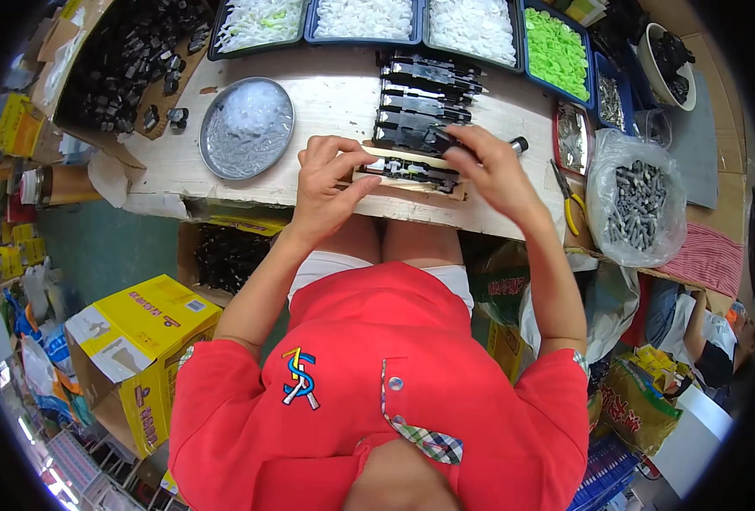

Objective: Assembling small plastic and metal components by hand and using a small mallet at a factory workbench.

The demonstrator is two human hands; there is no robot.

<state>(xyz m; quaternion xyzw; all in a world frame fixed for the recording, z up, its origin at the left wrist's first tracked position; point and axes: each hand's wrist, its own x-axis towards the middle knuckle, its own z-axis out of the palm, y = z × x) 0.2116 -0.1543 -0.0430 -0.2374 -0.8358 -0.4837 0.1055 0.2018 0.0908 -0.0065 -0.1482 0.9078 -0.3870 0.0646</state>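
My left hand (331, 183) pinches the left end of a narrow black mechanical assembly (411, 169) between thumb and fingers. The assembly, with small white and metallic parts, sits in a cream-coloured holder (416, 188) at the table's near edge. Over its right end, my right hand (492, 175) has its fingers bent together. A dark tip shows at these fingers, but what they hold cannot be made out. Beside that hand pokes out a short black cylinder (519, 146). Just beyond the holder, several similar black assemblies (424, 102) lie in a row.
A round metal tray (285, 128) with clear whitish material stands left. Blue bins of white parts (365, 19) and green parts (556, 53) line the back. Yellow-handled pliers (573, 209) and a plastic bag of grey parts (637, 204) lie right. A box (131, 77) holds black parts.
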